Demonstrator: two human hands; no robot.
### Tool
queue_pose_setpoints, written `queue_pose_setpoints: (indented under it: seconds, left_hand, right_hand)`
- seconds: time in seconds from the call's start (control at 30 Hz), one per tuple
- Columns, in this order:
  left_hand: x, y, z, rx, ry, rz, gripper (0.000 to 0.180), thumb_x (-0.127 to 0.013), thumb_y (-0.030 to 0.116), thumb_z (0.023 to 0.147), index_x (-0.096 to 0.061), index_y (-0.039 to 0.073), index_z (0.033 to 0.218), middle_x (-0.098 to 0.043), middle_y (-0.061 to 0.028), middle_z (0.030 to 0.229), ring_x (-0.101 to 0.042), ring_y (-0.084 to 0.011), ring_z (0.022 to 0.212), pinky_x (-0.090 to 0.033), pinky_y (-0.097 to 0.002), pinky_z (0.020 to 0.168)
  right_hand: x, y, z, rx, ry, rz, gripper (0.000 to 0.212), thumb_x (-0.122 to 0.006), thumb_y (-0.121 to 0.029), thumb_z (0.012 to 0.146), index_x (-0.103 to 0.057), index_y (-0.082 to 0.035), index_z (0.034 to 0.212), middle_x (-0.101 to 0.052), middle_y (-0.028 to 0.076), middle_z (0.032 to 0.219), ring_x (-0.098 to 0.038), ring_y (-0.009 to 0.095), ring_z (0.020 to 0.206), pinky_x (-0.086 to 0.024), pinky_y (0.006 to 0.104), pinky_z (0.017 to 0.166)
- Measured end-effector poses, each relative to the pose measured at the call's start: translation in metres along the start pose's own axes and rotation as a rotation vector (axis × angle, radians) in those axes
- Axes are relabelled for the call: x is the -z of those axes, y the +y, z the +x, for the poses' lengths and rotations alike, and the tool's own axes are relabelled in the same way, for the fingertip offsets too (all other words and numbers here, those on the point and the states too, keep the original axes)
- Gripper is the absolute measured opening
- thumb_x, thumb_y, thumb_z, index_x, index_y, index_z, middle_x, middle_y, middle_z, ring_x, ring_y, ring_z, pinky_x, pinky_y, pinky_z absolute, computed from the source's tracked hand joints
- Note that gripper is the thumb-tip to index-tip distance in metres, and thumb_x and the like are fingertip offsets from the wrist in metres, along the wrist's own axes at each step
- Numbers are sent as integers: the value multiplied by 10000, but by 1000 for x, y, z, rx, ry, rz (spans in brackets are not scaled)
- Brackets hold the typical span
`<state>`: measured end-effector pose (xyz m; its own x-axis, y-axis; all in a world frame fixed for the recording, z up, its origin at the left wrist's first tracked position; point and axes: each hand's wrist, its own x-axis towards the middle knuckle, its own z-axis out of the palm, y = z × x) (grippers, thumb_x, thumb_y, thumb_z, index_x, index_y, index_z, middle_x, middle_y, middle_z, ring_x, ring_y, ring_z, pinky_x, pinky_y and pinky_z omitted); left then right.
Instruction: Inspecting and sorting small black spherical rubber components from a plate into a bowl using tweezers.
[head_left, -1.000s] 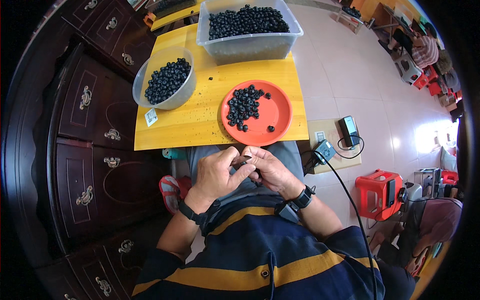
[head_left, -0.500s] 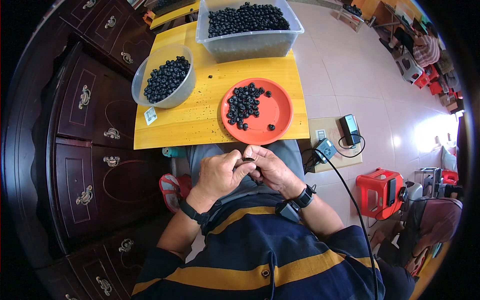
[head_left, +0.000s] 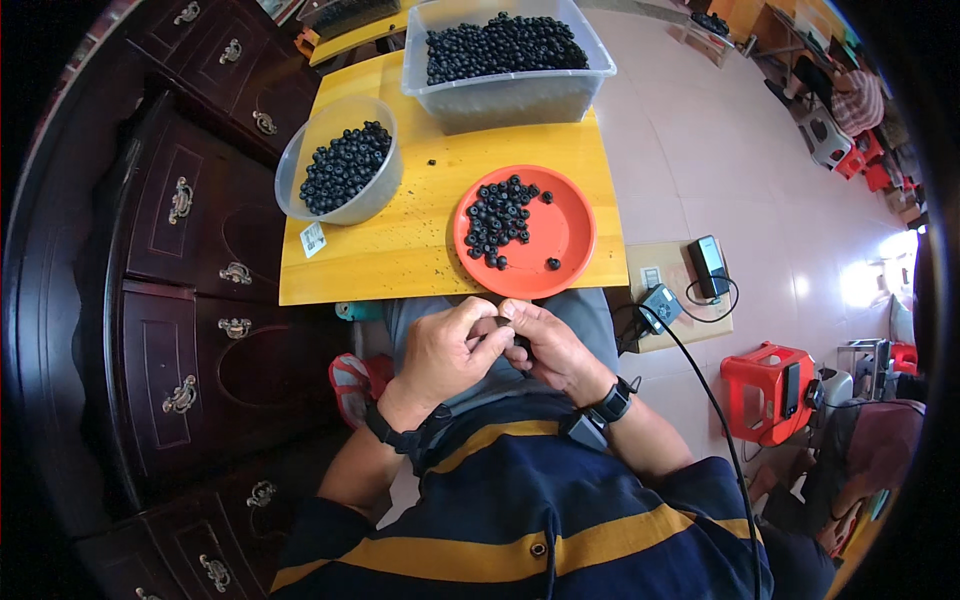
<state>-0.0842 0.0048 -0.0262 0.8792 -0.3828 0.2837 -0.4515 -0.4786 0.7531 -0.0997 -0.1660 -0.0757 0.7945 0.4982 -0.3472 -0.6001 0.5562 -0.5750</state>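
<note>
My left hand [head_left: 440,352] and my right hand [head_left: 556,350] meet above my lap, just below the table's near edge. Thumbs and fingers are pinched together around a small dark piece [head_left: 502,322], mostly hidden by the fingertips. Close beyond them is a red-orange plate [head_left: 575,225] with small black round pieces [head_left: 497,215], several of which show a hole. A single black piece [head_left: 553,264] lies apart on the plate's right side. On the left of the table, a round clear tub [head_left: 388,190] contains more of these black pieces.
A large clear bin [head_left: 510,105] heaped with black pieces stands at the yellow table's [head_left: 420,265] far side. Dark wooden drawers [head_left: 180,300] line the left. A cabled device [head_left: 660,303] and red stool [head_left: 768,395] are at right, with other people beyond.
The view has shifted slightly, so the table and its things sit a little lower and to the right. Both hands stay pinched together, with the dark piece now more covered by fingers.
</note>
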Motion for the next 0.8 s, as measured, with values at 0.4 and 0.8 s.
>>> queue_pose_setpoints:
  seconds: [0.4,0.8]
  left_hand:
    - [81,-9,54,112,254,294,359,-777,223,855,-652,52,1144,-623,-100,687,-606,-225,580,-492,-359,570]
    - [-15,-14,-23,120,-222,318,225,-726,231,850,-639,97,1009,-696,-107,748,-696,-340,675,-532,-468,574]
  right_hand:
    - [18,22,7,-229,42,475,326,-510,-366,1051,-630,-65,1090,-698,56,992,-668,136,793,-530,244,603]
    - [13,32,12,-279,187,458,277,-533,-362,1041,-661,-116,1041,-697,36,948,-660,160,825,-556,296,706]
